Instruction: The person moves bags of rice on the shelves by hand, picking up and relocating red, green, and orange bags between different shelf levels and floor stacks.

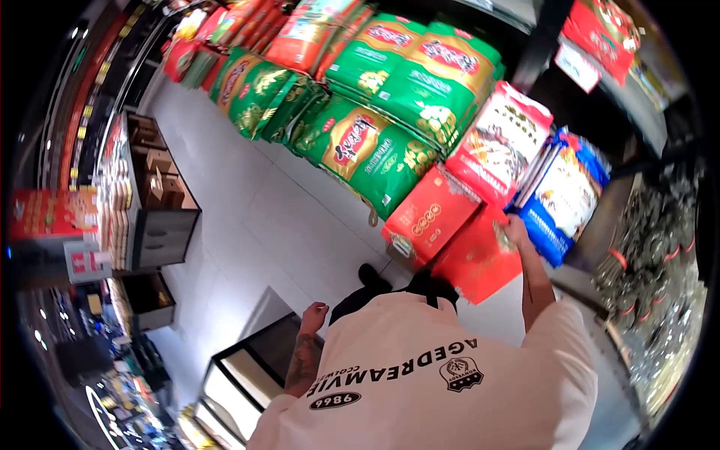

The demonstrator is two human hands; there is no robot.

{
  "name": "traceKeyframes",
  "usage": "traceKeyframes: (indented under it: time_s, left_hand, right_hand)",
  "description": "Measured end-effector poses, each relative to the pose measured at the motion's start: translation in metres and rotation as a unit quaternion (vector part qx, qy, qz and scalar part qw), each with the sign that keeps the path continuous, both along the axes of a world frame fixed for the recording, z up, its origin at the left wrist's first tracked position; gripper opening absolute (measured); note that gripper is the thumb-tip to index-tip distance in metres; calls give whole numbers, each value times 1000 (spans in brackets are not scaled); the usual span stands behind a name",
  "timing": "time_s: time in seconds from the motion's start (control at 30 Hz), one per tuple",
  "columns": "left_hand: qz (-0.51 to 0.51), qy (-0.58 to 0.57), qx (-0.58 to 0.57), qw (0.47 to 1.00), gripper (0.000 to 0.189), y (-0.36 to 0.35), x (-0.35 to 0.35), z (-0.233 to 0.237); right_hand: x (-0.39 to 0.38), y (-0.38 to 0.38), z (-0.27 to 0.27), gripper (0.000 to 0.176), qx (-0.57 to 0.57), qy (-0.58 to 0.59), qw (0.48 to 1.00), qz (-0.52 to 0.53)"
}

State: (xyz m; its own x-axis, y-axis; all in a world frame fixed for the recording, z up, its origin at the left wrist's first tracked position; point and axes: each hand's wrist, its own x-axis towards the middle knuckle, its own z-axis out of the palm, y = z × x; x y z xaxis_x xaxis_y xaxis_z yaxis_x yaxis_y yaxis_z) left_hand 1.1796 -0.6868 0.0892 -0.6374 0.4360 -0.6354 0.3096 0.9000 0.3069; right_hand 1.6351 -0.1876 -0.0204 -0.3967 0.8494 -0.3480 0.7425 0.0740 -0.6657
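My right hand (516,231) is closed on the upper right edge of a red gift box (480,259), which stands in front of my body at a tilt. Another red box (432,210) with gold round marks stands close beside it. Just beyond my right hand are a red-and-white bag (504,139) and a blue-and-white bag (562,196). My left hand (315,316) hangs by my left side, away from the goods. Its fingers look loosely curled, with nothing seen in them.
Green bags (367,150) lie in stacks ahead, with red bags (307,34) further back. A wooden display stand (165,229) is across the tiled floor at left. A black-framed case (255,367) is near my left arm. Dark packaged goods (652,255) hang at right.
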Motion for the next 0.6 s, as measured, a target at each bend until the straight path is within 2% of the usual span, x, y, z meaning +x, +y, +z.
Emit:
traceKeyframes:
  time_s: [0.07,0.13,0.17,0.2,0.23,0.27,0.33,0.37,0.47,0.53,0.6]
  left_hand:
    - [-19,-2,33,999,37,2,-10,-5]
    - [-33,-8,46,998,37,0,-33,-24]
    - [-26,-10,55,998,37,4,-47,-34]
    - [-17,-14,62,998,37,4,-58,-42]
    - [-26,-13,73,997,36,8,-71,-45]
    - [-30,-14,68,997,36,12,-85,-50]
    - [-32,-32,101,994,36,17,-115,-64]
    - [-41,-35,105,993,37,21,-134,-70]
    - [-56,-52,129,989,38,36,-187,-87]
    - [-48,-63,152,985,38,39,-222,-98]
    - [-55,-72,161,983,38,38,-253,-108]
  right_hand:
    - [-1,-17,30,35,-101,36,993,44]
    - [-17,-54,57,55,-99,-128,985,58]
    - [-23,-84,52,60,-86,-91,992,-32]
    - [-34,-98,67,60,-130,-115,984,-29]
    - [-23,-111,22,52,-122,-82,989,3]
    - [-51,-132,75,46,-84,-99,991,36]
    - [-105,-174,152,35,-46,-113,992,38]
    - [-138,-191,194,37,-112,-120,986,28]
    - [-170,-223,158,36,-12,-161,984,70]
    - [-223,-237,187,34,-4,-160,984,84]
    - [-239,-246,136,33,-1,-132,989,72]
